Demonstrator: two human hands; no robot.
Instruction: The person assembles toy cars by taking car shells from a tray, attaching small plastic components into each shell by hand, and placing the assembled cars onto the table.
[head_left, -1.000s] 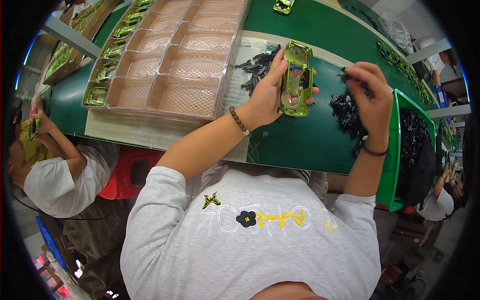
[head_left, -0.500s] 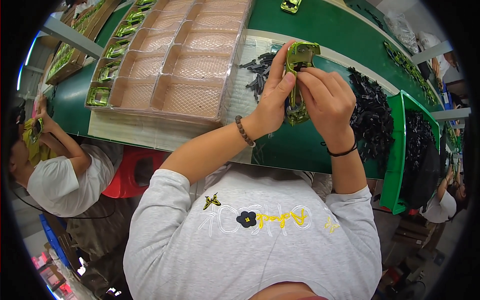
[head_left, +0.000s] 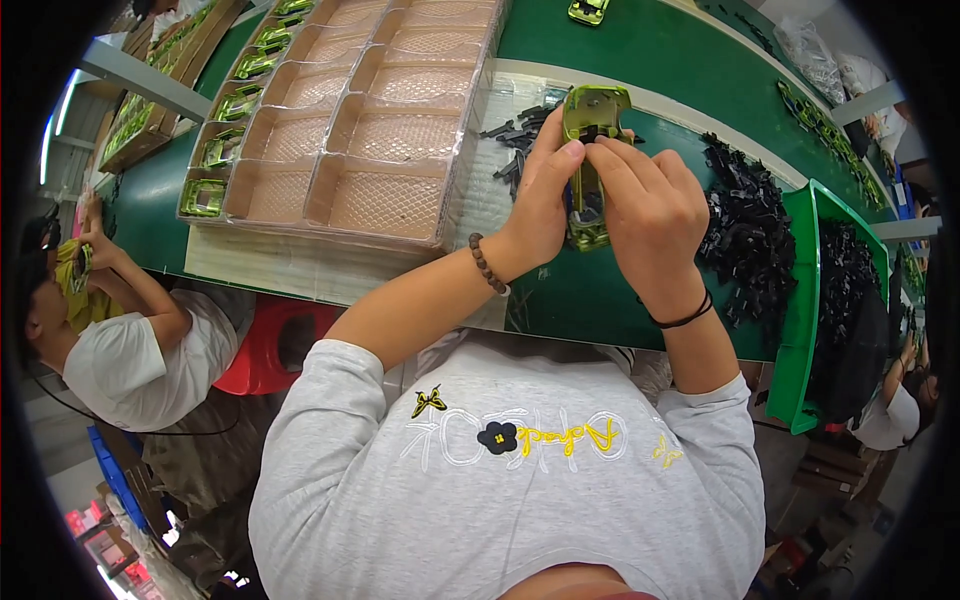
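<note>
Assembly step judged in hand: fitting a small black part into yellow-green toy car body (head_left: 590, 150), held above green tabletop (head_left: 600, 300). Left hand (head_left: 545, 195) clamped along car's left side; right hand (head_left: 650, 210) closed, fingertips pressing at car's upper middle. Next move likely calls for firm seating pressure. Pile of black parts (head_left: 750, 235) just right; moulded trays (head_left: 370, 140) left.

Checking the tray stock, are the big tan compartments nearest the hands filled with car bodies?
No, the tan tray compartments nearest the left hand are empty.
</note>
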